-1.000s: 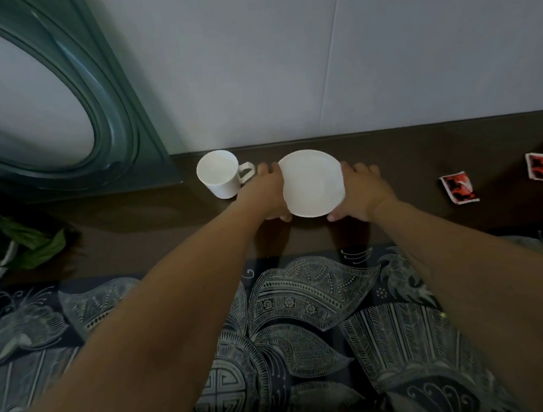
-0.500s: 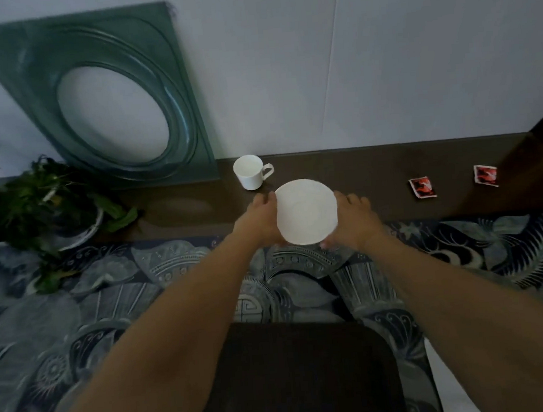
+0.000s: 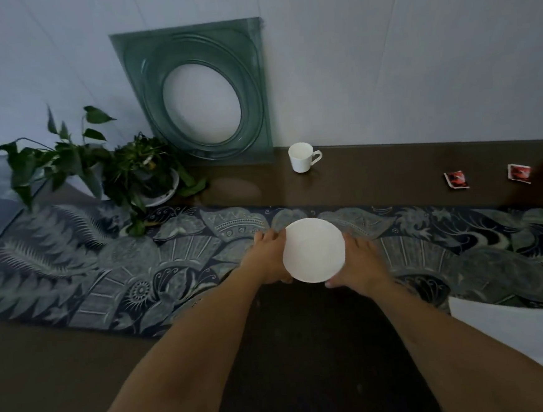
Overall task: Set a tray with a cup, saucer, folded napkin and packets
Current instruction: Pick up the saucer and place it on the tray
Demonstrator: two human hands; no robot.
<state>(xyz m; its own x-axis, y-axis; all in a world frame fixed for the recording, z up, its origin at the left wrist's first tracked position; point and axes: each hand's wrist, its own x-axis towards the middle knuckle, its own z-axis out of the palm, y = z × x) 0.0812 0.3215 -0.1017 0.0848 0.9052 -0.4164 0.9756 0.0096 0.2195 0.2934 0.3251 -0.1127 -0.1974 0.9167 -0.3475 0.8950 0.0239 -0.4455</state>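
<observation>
Holding the saucer (image 3: 313,249) at frame centre, the left hand (image 3: 265,258) and right hand (image 3: 355,261) grip its opposite edges above the dark tray (image 3: 307,349). Nothing sits there yet: cup (image 3: 302,157) and packets (image 3: 456,180) wait upper right, napkin (image 3: 517,332) lower right.

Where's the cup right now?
In the head view the cup stands upright on the dark counter by the wall, just right of the green framed panel, beyond the saucer and apart from it.
</observation>
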